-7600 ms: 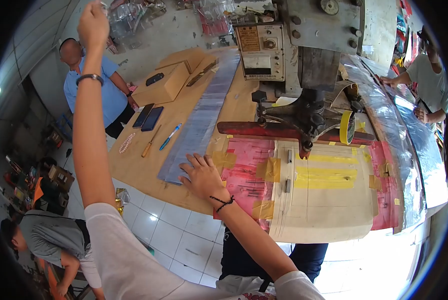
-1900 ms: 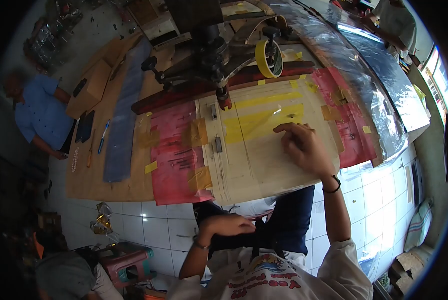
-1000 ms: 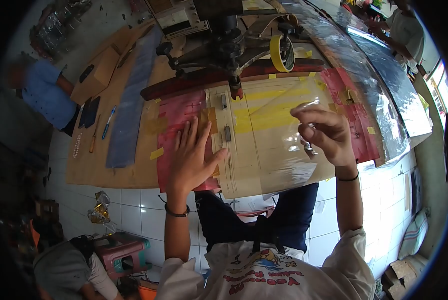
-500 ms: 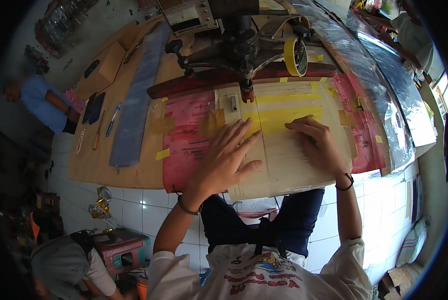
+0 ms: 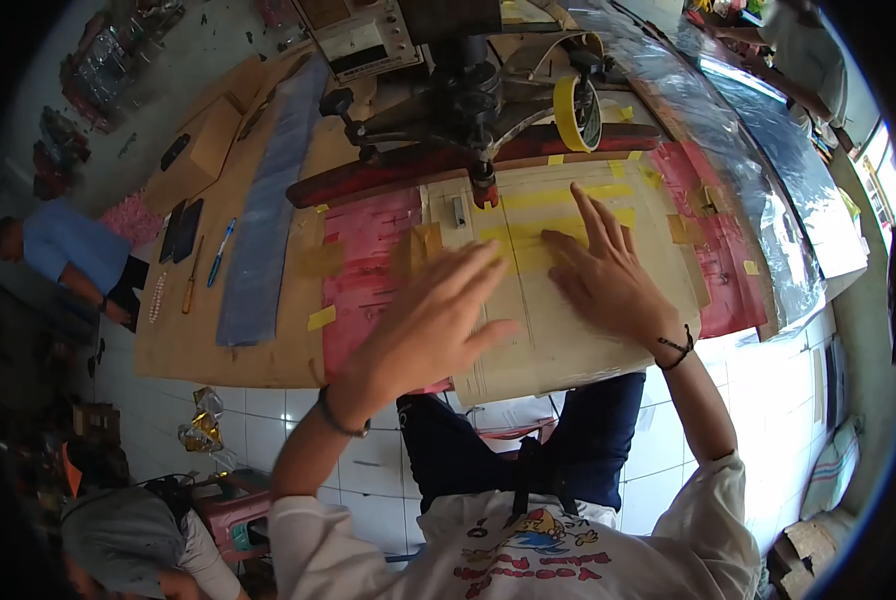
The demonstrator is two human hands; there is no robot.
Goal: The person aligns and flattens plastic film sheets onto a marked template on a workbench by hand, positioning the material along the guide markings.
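Observation:
My left hand point(image 5: 433, 325), slightly blurred, is open over the left part of the tan board point(image 5: 558, 345), its fingers pointing up and right. My right hand point(image 5: 608, 280) is open too, fingers spread over the board's yellow tape strips point(image 5: 558, 236). Nothing shows between the fingers of either hand. Whether a clear sheet lies under them I cannot tell. Just beyond my fingers is the red tip point(image 5: 485, 190) of the black machine head. A small metal block point(image 5: 459, 211) sits on the board, and a red sheet point(image 5: 353, 290) borders it.
A red bar point(image 5: 388, 172) crosses behind the board; a yellow tape roll point(image 5: 577, 113) hangs from the machine. Left are a translucent blue strip point(image 5: 268, 210), a pen point(image 5: 222, 252), phones point(image 5: 188, 230) and a carton point(image 5: 200, 150). Other people are at the left, lower left and upper right.
My left hand came from my lap onto the red sheet, then moved right over the board. My right hand, pinched over clear film a second ago, now has its fingers spread.

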